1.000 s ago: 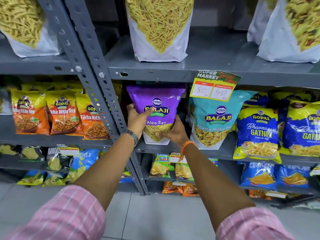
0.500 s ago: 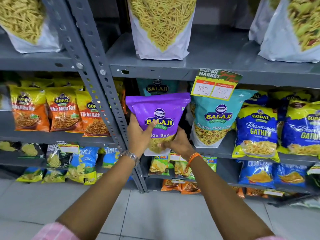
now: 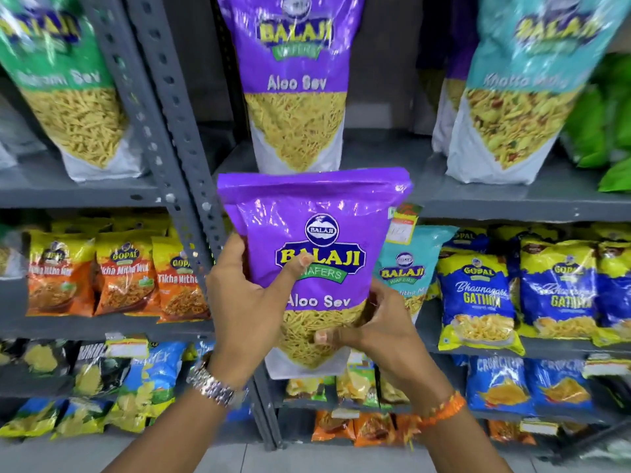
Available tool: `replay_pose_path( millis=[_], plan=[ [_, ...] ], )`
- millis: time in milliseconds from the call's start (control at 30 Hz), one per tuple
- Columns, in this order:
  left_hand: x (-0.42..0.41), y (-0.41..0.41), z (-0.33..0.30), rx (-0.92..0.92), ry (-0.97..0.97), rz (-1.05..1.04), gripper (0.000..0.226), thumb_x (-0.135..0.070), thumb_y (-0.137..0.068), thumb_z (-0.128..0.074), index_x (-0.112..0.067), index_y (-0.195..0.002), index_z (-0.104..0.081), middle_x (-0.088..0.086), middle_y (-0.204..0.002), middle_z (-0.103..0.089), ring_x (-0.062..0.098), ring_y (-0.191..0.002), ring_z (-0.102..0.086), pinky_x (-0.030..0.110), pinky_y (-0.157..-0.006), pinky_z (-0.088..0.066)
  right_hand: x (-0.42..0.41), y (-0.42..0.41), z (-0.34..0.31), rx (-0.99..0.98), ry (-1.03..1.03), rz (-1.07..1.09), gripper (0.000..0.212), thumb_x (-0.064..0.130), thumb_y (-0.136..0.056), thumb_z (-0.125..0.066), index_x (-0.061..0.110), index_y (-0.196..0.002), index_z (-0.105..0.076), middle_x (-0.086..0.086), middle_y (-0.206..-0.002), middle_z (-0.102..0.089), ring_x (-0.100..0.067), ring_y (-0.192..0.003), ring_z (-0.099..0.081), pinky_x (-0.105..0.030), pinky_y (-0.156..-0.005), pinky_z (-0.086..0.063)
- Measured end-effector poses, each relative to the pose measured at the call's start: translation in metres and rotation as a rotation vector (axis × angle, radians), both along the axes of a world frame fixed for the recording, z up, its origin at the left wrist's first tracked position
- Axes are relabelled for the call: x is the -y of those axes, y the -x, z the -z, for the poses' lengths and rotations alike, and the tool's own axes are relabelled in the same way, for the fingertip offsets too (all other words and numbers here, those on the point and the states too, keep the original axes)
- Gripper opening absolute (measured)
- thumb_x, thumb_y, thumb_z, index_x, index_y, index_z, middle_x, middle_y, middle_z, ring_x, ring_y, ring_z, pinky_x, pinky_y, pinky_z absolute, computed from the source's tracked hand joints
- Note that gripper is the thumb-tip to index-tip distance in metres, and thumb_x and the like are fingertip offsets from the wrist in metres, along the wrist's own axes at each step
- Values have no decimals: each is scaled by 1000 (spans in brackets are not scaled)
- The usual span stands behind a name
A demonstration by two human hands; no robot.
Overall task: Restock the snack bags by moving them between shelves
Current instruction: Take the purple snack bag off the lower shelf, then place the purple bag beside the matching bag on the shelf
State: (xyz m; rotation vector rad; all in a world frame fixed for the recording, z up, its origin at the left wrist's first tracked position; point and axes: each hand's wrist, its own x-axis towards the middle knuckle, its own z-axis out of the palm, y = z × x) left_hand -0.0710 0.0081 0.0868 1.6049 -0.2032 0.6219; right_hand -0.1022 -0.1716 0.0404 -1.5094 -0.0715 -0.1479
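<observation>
A purple Aloo Sev bag (image 3: 317, 233) is held upright in the air in front of the shelves, with both hands on it. My left hand (image 3: 249, 305) grips its left side, thumb across the logo. My right hand (image 3: 372, 329) cups its lower right corner. A larger purple Aloo Sev bag (image 3: 295, 80) stands on the upper shelf (image 3: 512, 203) right behind and above the held one. A teal Balaji bag (image 3: 406, 264) stands on the middle shelf behind my right hand, partly hidden.
A slanted grey slotted upright (image 3: 164, 107) divides the shelving just left of the held bag. A green-topped sev bag (image 3: 65, 83) and a teal bag (image 3: 519, 90) stand on the upper shelf. Orange Gopal bags (image 3: 116, 278) and blue Gathiya bags (image 3: 478, 295) fill the middle shelf.
Both hands have pulled the purple bag off the middle shelf and raised it toward the upper shelf. The view has tilted upward.
</observation>
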Motion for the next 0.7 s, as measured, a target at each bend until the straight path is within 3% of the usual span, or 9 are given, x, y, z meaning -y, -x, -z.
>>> replay_pose_path(
  millis=[167, 267, 333, 400, 467, 533, 633, 700],
  plan=[
    [26, 1, -91, 224, 28, 96, 43, -45, -71, -88, -35, -106, -66, -20, -99, -81, 2, -87, -77, 28, -74, -63, 29, 7, -84, 154, 33, 29, 68, -11, -48, -95, 7, -110, -71, -3, -97, -84, -17, -88, -80, -27, -71, -63],
    [50, -13, -138, 308, 34, 90, 46, -45, -69, -89, -21, -102, -67, -9, -93, -82, 13, -82, -78, 42, -73, -66, 49, 0, -126, 261, 36, 83, 73, 1, -45, -98, 6, -113, -71, -6, -101, -83, -20, -92, -79, -37, -78, -65],
    [68, -27, -162, 343, 32, 74, 47, -48, -67, -89, -19, -94, -65, -5, -87, -80, 25, -79, -78, 50, -71, -64, 63, -8, -148, 302, 14, 124, 72, 5, -44, -95, 7, -112, -71, -4, -100, -83, -18, -91, -78, -35, -79, -65],
    [85, -39, -181, 347, 21, 82, 45, -51, -65, -89, -24, -88, -62, -2, -86, -80, 30, -81, -77, 52, -72, -62, 77, -20, -166, 342, 0, 154, 65, 5, -44, -91, 11, -106, -71, 2, -92, -83, -11, -85, -78, -27, -73, -63],
    [100, -53, -196, 342, 8, 83, 46, -56, -64, -86, -26, -85, -59, -4, -83, -77, 22, -76, -73, 46, -74, -60, 91, -34, -181, 378, 12, 176, 65, 2, -45, -88, 6, -107, -68, 4, -88, -83, -7, -80, -77, -22, -69, -62],
    [111, -68, -204, 331, -4, 91, 48, -55, -65, -85, -20, -88, -62, -5, -83, -76, 18, -74, -70, 42, -74, -59, 102, -50, -190, 391, 40, 218, 77, 1, -45, -88, -5, -117, -62, -3, -94, -81, -9, -82, -76, -24, -71, -63],
    [123, -92, -205, 294, -11, 99, 47, -43, -72, -89, -11, -93, -62, 5, -88, -76, 31, -81, -71, 46, -76, -59, 111, -73, -194, 384, 102, 266, 79, -5, -51, -92, -5, -122, -57, -10, -104, -76, -11, -86, -76, -28, -75, -63],
    [128, -105, -202, 241, -28, 77, 44, -42, -74, -89, -21, -82, -52, -4, -74, -63, 17, -66, -60, 38, -65, -50, 116, -87, -190, 369, 153, 299, 75, -7, -54, -93, 0, -120, -57, -8, -105, -76, -12, -92, -78, -26, -72, -63]
  ],
)
